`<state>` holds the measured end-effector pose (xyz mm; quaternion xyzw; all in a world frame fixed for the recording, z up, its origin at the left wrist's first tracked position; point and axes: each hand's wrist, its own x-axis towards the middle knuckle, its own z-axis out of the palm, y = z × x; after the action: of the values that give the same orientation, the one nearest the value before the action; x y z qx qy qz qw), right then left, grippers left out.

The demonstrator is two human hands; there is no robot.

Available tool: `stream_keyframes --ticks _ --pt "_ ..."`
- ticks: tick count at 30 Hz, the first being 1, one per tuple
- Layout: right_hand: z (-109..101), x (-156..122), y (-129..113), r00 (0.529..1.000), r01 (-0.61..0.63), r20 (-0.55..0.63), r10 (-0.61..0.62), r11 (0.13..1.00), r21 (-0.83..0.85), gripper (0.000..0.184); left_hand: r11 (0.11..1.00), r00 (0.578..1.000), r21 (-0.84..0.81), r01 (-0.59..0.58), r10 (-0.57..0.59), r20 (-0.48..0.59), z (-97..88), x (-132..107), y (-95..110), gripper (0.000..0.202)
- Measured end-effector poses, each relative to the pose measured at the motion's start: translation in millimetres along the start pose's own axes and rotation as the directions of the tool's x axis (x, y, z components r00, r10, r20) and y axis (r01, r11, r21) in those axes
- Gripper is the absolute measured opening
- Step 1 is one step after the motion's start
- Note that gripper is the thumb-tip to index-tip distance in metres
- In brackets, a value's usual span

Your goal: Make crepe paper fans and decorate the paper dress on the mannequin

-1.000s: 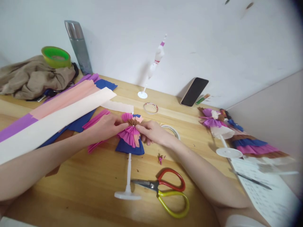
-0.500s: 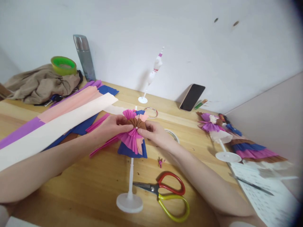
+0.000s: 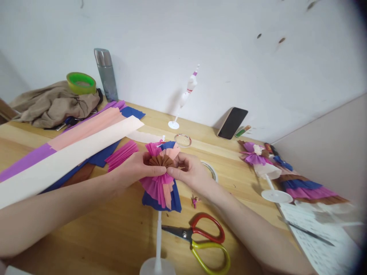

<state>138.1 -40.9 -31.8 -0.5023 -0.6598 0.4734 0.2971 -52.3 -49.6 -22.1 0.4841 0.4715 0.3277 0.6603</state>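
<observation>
Both my hands pinch a small paper-dressed figure (image 3: 162,187) on a white stand (image 3: 158,244). It wears a blue skirt under pink and peach pleats, with a brown pleated fan at the waist. My left hand (image 3: 137,168) grips the waist from the left with thumb and fingers closed. My right hand (image 3: 187,170) pinches it from the right, fingers curled. A folded pink pleated strip (image 3: 122,154) lies just left of my left hand.
Long crepe paper sheets (image 3: 69,147) in cream, peach, purple and blue lie at left. Red-and-yellow scissors (image 3: 200,238) sit in front. Tape rolls (image 3: 182,139), a phone (image 3: 232,123), another stand figure (image 3: 186,93), finished dolls (image 3: 263,156), a flask (image 3: 106,74) and printed paper (image 3: 318,240) surround them.
The figure has been lifted and tilted toward me, so its stand base now sits at the frame's bottom edge. My fingers have closed more tightly over the brown fan.
</observation>
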Motion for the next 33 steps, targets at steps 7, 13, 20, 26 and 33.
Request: stream_keyframes --ticks 7,13,20,26,33 --pt "-2.9 -2.1 -1.3 0.992 0.011 0.124 -0.008 1.0 -0.023 0.031 1.0 1.0 0.003 0.001 -0.001 0.004 2.7 -3.2 -1.9 0.041" --pt "2.6 -2.7 4.6 0.993 0.054 0.1 -0.067 0.99 0.132 0.026 0.999 0.998 -0.03 -0.042 0.041 -0.04 7.1 -6.7 -0.9 0.037" --pt "8.3 -4.3 3.4 0.992 0.055 0.093 -0.08 0.969 0.243 0.024 0.997 0.996 -0.058 -0.043 0.039 -0.076 11.4 -13.3 1.8 0.029" --pt "10.4 -1.6 9.3 0.995 0.032 0.084 -0.051 0.975 0.219 0.025 0.996 0.995 -0.084 -0.039 0.031 -0.095 11.9 -11.0 -2.7 0.029" --pt "8.0 4.4 11.3 0.991 0.038 0.118 -0.07 0.966 0.256 0.025 0.992 0.999 -0.129 -0.007 0.001 -0.048 6.7 -2.0 -6.2 0.042"
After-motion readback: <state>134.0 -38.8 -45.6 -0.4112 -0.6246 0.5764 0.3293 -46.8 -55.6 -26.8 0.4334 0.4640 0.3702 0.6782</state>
